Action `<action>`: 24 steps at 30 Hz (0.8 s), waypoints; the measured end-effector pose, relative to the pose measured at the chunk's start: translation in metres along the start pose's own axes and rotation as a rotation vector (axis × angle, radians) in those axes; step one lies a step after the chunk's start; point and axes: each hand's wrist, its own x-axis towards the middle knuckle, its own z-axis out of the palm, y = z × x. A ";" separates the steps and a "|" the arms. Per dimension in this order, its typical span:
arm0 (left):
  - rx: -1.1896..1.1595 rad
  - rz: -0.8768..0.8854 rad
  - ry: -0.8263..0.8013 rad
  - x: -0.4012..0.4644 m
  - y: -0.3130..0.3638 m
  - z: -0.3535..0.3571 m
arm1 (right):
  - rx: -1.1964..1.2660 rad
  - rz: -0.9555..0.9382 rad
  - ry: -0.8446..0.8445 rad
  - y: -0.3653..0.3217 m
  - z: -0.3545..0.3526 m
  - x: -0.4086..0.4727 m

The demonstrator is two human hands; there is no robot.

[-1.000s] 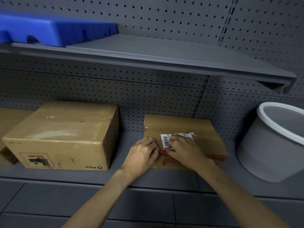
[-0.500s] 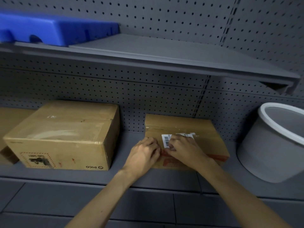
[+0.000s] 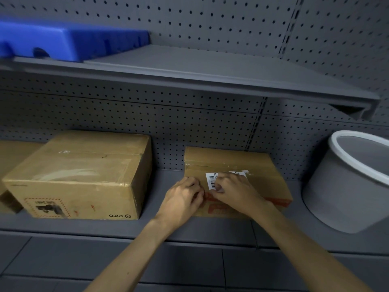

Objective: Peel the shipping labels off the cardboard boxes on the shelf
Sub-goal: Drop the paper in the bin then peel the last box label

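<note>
A flat cardboard box [image 3: 261,165] with red print lies on the grey shelf [image 3: 160,226], right of centre. A white shipping label [image 3: 211,181] with a barcode is stuck on its top, partly hidden by my fingers. My right hand [image 3: 233,191] lies over the label with curled fingers at its lower left corner; whether it pinches the label I cannot tell. My left hand [image 3: 182,199] rests with curled fingers on the box's left front edge, touching the right hand. A bigger cardboard box [image 3: 80,175] marked PICO stands to the left, no label visible on it.
A grey bin with a white rim [image 3: 355,180] leans on the shelf at the right. Another cardboard box [image 3: 10,157] shows at the far left edge. An upper shelf [image 3: 210,79] overhangs, carrying a blue plastic crate [image 3: 69,42]. Perforated grey panels form the back wall.
Both hands stay on the flat box at the label's lower left corner; only the fingers shift slightly. The label looks still stuck down.
</note>
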 end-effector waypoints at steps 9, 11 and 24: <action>-0.003 -0.002 -0.017 0.001 0.000 -0.001 | -0.013 -0.004 0.012 -0.001 -0.002 -0.002; 0.003 -0.002 -0.017 0.001 0.000 -0.002 | -0.028 -0.009 0.003 -0.002 -0.002 -0.002; 0.019 0.002 -0.032 0.002 0.000 -0.002 | -0.060 -0.039 0.021 0.002 0.003 0.002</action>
